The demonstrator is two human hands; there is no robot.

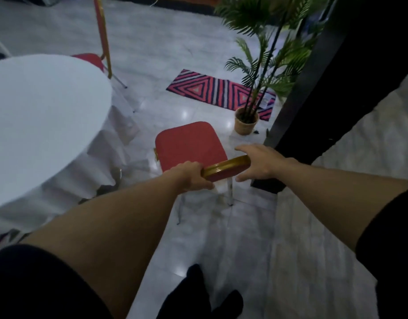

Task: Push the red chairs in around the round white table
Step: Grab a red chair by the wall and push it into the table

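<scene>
A red chair with a gold-rimmed backrest stands on the tiled floor, to the right of the round white table and apart from it. My left hand grips the left end of the backrest's top rail. Against the rail's right end rests my right hand, its fingers spread around it. A second red chair stands at the table's far side, its seat partly under the tabletop and its tall back rising toward the top of the frame.
A potted palm stands just beyond the chair on the right. A striped pink and dark rug lies behind it. A dark pillar rises at the right. A white cloth drapes from the table.
</scene>
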